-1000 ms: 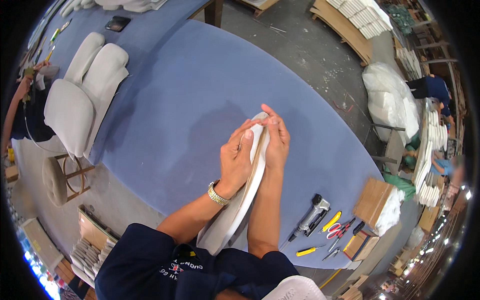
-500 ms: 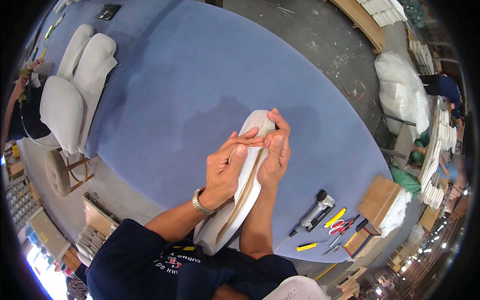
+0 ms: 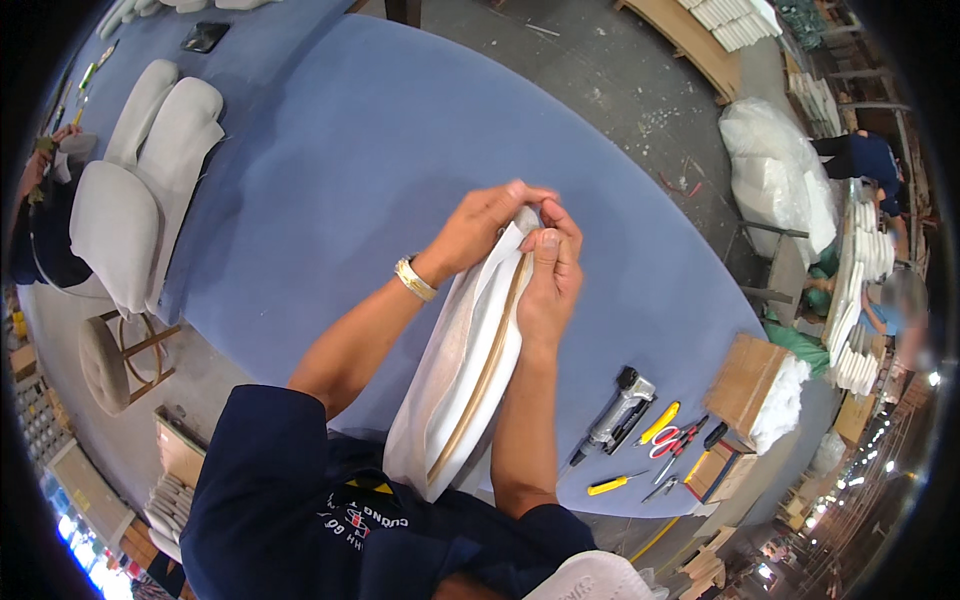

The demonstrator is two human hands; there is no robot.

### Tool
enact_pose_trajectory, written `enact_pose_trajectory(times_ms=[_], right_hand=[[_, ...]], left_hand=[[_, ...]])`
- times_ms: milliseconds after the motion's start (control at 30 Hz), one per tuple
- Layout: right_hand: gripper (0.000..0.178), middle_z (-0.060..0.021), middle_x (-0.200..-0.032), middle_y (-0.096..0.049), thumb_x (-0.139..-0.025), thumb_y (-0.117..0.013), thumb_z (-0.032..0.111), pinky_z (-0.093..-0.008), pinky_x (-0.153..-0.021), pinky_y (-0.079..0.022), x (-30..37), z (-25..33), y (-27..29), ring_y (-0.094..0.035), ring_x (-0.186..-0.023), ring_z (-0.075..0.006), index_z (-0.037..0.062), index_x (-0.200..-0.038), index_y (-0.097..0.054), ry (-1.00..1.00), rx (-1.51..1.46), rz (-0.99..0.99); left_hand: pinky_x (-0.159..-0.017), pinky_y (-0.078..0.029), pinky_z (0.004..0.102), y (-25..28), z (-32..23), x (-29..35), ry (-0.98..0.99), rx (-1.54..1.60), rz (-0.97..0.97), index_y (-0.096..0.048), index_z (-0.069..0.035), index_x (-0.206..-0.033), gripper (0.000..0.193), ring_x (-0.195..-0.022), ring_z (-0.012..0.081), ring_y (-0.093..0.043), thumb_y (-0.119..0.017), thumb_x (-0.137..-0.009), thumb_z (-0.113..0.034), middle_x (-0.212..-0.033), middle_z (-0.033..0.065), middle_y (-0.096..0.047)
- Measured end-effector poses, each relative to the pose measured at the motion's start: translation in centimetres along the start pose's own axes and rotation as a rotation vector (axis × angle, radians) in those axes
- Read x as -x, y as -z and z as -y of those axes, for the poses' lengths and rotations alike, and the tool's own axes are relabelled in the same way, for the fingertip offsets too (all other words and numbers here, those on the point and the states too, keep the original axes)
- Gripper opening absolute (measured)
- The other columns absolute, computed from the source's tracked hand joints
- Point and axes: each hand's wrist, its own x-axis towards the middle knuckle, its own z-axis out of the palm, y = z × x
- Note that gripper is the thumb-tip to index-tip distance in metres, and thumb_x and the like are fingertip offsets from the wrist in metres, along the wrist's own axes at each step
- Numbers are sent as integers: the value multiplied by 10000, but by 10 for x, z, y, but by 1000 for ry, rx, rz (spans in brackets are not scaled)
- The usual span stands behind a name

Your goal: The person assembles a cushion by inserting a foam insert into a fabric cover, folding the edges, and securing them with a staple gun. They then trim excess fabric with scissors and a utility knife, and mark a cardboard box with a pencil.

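A long padded chair panel point(image 3: 455, 390) stands tilted on its edge between my forearms, its near end against my chest. Its light grey fabric hangs loose along the left side, and a brown board edge shows as a strip along the white padding. At the far end my left hand point(image 3: 492, 222) bends over the tip, fingers closed on the fabric there. My right hand point(image 3: 548, 290) grips the panel's right side just below, thumb up near the strip. The fingertips of both hands meet at the tip, which they partly hide.
The blue-covered table point(image 3: 330, 190) lies beneath. At right are a staple gun point(image 3: 620, 412), a yellow cutter point(image 3: 658, 423), red-handled scissors point(image 3: 672, 440), a screwdriver point(image 3: 615, 485) and a cardboard box point(image 3: 745, 385). Grey padded pieces point(image 3: 150, 190) lie at left, near another person's hand point(image 3: 62, 135).
My left hand has moved away from me, from the panel's side to its far tip. The panel has turned more upright, and its loose fabric now stands away from the padding on the left.
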Motion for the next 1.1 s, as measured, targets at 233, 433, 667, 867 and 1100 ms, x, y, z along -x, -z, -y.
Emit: enact_pose_trajectory(times_ms=[233, 433, 667, 867, 1100], right_hand=[[370, -117, -1314, -556, -1091, -480, 263, -363, -1077, -390, -15, -44, 3, -527, -1209, -204, 26, -834, -602, -100, -214, -21], [357, -75, -1192, -636, -1094, -481, 302, -307, -1035, -418, -16, -44, 13, -568, -1101, -163, -7, -1153, -651, -242, -430, 78], [409, -84, -1232, -633, -1095, -477, 325, -307, -1032, -414, 25, 20, 25, -560, -1153, -164, -30, -1199, -652, -22, 87, 5], [508, -123, -1426, -515, -1082, -505, 371, -356, -1098, -397, 61, 48, 44, -511, -1282, -196, -40, -1379, -547, -66, -141, -77], [490, -137, -1471, -480, -1073, -526, 387, -379, -1145, -359, 68, 68, 40, -452, -1357, -218, -13, -1355, -543, -166, -259, -84]], left_hand=[[-853, -498, 259, -5, 20, -5, 83, 92, 5, -664, -30, -1187, 377, -937, 79, -580, -438, -1111, -323, -1006, 16, -647], [-1024, -449, 305, -4, 14, 10, 9, 19, 4, -637, -34, -1245, 393, -1124, 126, -566, -435, -1111, -344, -1196, 39, -646], [-949, -494, 313, -4, -23, 29, 35, -61, 194, -688, -63, -1241, 377, -1026, 139, -622, -574, -1045, -364, -1131, 68, -720], [-849, -516, 300, -22, -32, 27, -126, -178, 369, -753, -52, -1082, 393, -913, 133, -647, -614, -1017, -414, -978, 71, -747], [-797, -489, 344, -25, -8, 3, 139, -357, 389, -732, -30, -1003, 639, -811, 167, -594, -432, -1042, -592, -842, 68, -687]])
